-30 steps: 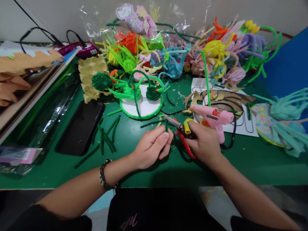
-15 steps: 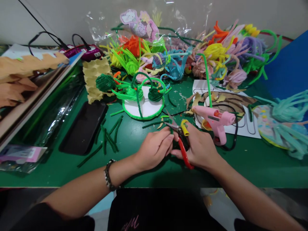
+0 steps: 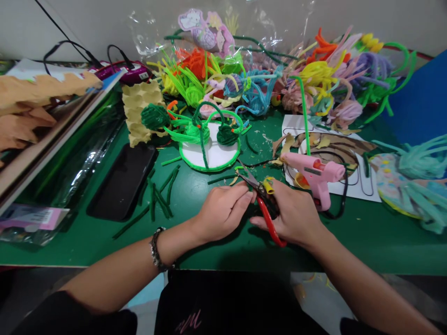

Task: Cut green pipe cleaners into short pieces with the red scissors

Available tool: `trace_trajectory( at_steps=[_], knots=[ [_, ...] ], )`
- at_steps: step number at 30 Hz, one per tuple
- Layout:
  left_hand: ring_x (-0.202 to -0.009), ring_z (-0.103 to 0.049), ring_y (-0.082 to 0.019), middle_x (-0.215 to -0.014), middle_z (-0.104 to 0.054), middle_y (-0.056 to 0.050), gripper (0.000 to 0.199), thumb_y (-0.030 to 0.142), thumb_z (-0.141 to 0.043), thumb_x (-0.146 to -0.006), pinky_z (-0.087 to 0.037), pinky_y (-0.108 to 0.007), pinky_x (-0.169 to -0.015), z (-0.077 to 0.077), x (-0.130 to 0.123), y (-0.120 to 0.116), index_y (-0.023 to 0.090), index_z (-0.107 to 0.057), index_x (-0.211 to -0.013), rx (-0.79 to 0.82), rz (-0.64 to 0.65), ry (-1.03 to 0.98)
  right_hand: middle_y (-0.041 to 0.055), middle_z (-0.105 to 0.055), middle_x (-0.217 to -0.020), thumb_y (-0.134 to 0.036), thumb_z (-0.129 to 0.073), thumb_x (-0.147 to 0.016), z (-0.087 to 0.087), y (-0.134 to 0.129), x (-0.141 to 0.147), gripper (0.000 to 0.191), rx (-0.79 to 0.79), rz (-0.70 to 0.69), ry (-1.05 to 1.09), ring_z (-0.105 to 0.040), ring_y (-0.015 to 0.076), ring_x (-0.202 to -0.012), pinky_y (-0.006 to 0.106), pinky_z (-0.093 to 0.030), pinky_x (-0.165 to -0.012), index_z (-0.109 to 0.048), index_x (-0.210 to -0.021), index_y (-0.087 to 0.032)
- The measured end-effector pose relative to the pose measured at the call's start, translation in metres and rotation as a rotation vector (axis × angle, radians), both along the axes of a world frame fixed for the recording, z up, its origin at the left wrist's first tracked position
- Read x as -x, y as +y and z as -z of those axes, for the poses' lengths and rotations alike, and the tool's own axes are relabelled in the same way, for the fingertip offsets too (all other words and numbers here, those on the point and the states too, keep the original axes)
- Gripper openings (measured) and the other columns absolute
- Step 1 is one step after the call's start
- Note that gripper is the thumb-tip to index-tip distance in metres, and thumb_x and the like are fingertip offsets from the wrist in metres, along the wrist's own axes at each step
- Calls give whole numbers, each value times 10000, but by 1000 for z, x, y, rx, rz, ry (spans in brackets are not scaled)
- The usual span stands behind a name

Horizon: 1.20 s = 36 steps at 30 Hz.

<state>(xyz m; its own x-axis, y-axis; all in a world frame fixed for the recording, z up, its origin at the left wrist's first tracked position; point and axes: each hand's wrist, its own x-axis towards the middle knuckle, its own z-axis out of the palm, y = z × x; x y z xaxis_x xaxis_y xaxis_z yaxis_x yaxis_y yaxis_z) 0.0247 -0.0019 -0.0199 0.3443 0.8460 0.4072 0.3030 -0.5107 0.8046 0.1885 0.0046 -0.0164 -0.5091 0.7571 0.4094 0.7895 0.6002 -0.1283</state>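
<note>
My left hand (image 3: 221,211) pinches a short dark green pipe cleaner piece (image 3: 250,187) between thumb and fingers, just above the green table (image 3: 195,195). My right hand (image 3: 295,216) grips red-and-yellow-handled scissors (image 3: 262,195), their blades pointing up-left beside the left fingertips. Whether the blades touch the green piece I cannot tell. A white disc edged with bright green pipe cleaner (image 3: 213,156), carrying dark green balls and loops, sits just beyond both hands.
A pink glue gun (image 3: 316,174) lies right of my right hand on a printed sheet. Cut green pipe cleaner pieces (image 3: 159,195) and a black phone (image 3: 122,184) lie to the left. Colourful pipe cleaner craft heaps (image 3: 265,79) line the back.
Both hands have drawn closer together, and the right hand has swung the scissors from near the glue gun toward the left fingertips.
</note>
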Motion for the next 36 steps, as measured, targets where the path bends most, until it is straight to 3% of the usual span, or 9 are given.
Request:
trace_trajectory(
  at_steps=[16, 31, 36],
  knots=[
    [-420, -386, -79, -432, -367, 69, 214, 193, -306, -845, -319, -197, -477, -2, 1, 0, 188, -405, -656, 121, 38, -15, -18, -455, -436, -637, -218, -798, -2, 2, 0, 538, -47, -33, 20, -433, 99, -371, 206, -268, -405, -421, -577, -190],
    [-384, -337, -63, -417, -362, 81, 227, 215, -296, -856, -298, -195, -451, -1, 0, -2, 178, -412, -665, 201, 44, -68, -27, -461, -425, -576, -304, -817, -2, 2, -1, 503, 170, -46, 141, -408, 82, -356, 193, -275, -394, -479, -570, -174],
    [-381, -332, -59, -421, -351, 82, 239, 208, -306, -857, -289, -193, -452, -3, 2, 0, 169, -431, -658, 191, 57, -80, -14, -479, -464, -682, -264, -753, -5, 2, 0, 572, 267, -92, 179, -431, 99, -387, 203, -299, -393, -478, -617, -170]
  ],
)
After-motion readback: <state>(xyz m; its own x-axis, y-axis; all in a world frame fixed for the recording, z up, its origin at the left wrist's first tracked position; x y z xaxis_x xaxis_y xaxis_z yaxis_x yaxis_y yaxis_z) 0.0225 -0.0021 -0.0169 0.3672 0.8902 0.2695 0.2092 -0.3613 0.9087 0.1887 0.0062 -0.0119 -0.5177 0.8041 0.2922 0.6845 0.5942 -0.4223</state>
